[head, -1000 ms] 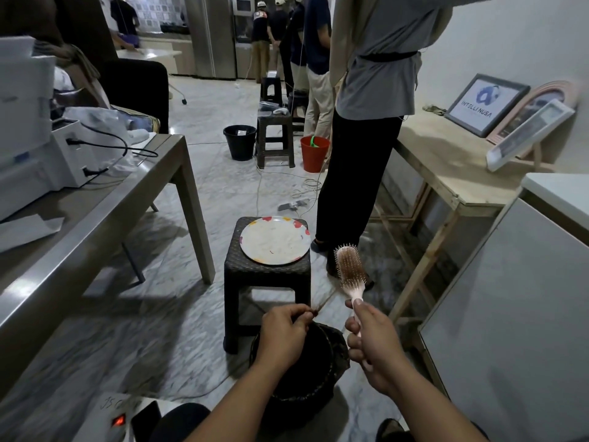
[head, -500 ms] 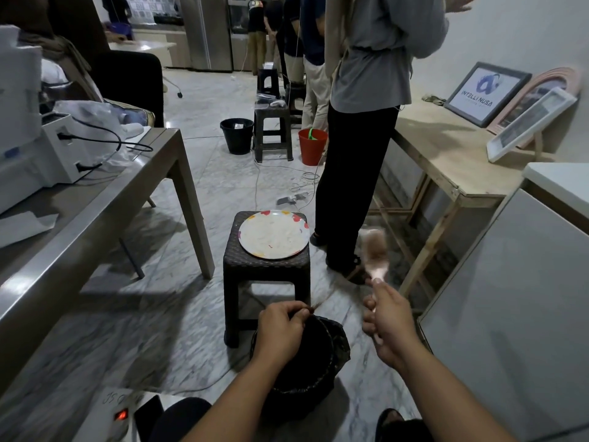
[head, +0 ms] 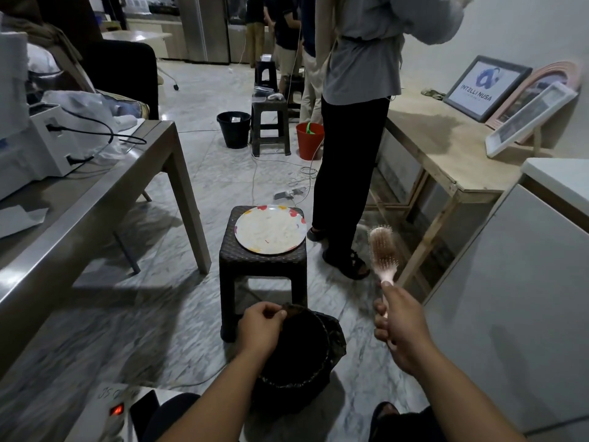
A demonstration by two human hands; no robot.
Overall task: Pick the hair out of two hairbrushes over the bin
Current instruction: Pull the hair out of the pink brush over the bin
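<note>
A pink hairbrush (head: 383, 253) stands upright, bristles toward me with brown hair in them; my right hand (head: 400, 325) grips its handle to the right of the bin. The black bin (head: 331, 346), lined with a dark bag, sits on the floor below my hands. Over the bin's left rim, my left hand (head: 259, 328) has its fingertips pinched together. A small dark tuft seems to sit at them, but I cannot tell for sure. No second hairbrush is in view.
A dark plastic stool (head: 263, 266) carrying a patterned plate (head: 271, 229) stands just beyond the bin. A person in black trousers (head: 344, 173) stands right of it. A steel table (head: 95, 193) runs along the left, a wooden bench (head: 446, 154) and white cabinet (head: 510, 298) on the right.
My right hand has carried the brush away to the right and a little forward. Left hand has stayed pinched over the bin's rim; the strand stretched between hand and brush is gone.
</note>
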